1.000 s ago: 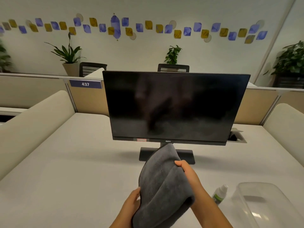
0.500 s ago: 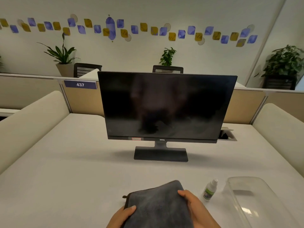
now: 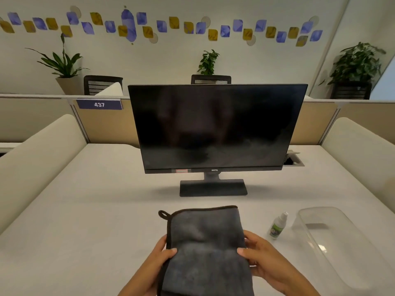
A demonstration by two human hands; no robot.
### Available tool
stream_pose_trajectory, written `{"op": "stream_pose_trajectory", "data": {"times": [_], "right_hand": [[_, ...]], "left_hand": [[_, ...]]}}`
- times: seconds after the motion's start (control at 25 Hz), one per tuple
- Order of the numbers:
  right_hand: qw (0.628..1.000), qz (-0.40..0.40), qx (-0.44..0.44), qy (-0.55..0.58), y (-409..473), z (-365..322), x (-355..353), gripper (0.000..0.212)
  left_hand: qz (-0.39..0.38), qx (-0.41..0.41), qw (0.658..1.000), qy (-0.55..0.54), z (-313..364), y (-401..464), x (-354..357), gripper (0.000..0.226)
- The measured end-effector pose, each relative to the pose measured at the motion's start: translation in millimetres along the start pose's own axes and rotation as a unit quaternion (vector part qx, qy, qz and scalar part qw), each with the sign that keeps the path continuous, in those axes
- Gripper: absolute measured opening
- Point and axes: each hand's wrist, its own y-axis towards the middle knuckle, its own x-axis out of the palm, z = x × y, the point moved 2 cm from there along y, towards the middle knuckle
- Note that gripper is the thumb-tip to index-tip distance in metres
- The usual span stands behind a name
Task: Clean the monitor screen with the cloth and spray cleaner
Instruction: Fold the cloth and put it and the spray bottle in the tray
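Cloth gripped by left hand, right hand

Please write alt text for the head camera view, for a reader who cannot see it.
Two hands, left hand and right hand, hold a folded grey cloth by its sides over a pale desk, in front of a dark monitor. A small spray bottle stands right of the cloth, beside a clear plastic tub.

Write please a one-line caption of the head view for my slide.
Both hands, left hand and right hand, hold a folded grey cloth before the dark monitor; spray bottle stands nearby.
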Motion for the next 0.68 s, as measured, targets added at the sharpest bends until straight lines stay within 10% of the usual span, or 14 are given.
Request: {"op": "stream_pose_trajectory", "data": {"times": [0.24,0.68], "right_hand": [[0.985,0.04,-0.16,-0.058,-16,-20,12,0.033],[0.957,0.107,-0.266,-0.035,-44,-36,10,0.054]], "left_hand": [[-0.105,0.098,0.989,0.029,42,-19,-7,0.014],[-0.218,0.107,0.944,0.222,90,-37,17,0.051]]}}
